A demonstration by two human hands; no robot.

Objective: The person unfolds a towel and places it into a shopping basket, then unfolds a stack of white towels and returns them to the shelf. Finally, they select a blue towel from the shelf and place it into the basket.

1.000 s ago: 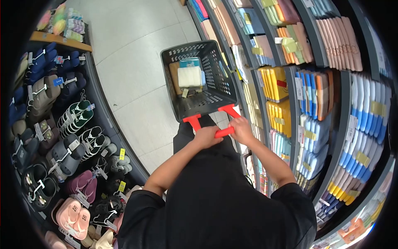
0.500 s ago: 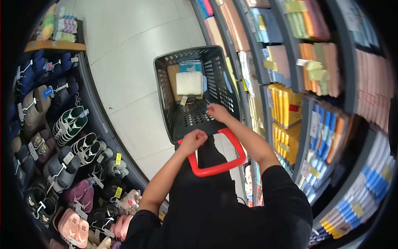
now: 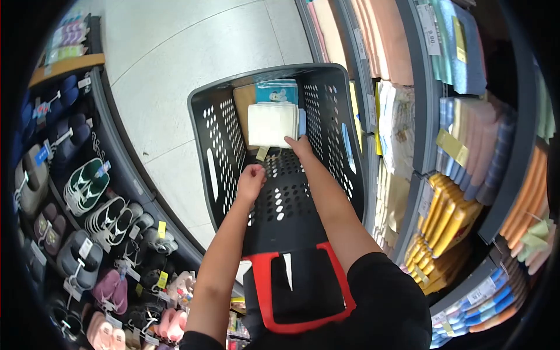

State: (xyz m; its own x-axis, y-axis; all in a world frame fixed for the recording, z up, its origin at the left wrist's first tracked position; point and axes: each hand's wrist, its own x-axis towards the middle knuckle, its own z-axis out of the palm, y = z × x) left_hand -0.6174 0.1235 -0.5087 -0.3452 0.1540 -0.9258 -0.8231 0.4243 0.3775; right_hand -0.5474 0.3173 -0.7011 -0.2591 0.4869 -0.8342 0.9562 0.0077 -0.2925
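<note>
A black perforated shopping basket with a red handle stands in front of me. At its far end lies a folded white towel with a pale tag hanging off it. My right hand is at the towel's lower right corner, thumb over its edge; its other fingers are partly hidden. My left hand hovers inside the basket, below the tag and apart from it, fingers curled, nothing visible in them. Behind the towel are a teal printed package and a brown flat item; a light-blue item is beside it.
Shelves of folded towels and yellow packs rise close on the right. Along the left runs a rack of sandals and slippers. Pale tiled floor lies between the rack and the basket.
The basket appears larger and closer, its handle lower in view. My right hand has reached forward to the towel's corner. My left hand has moved off the handle area into the basket.
</note>
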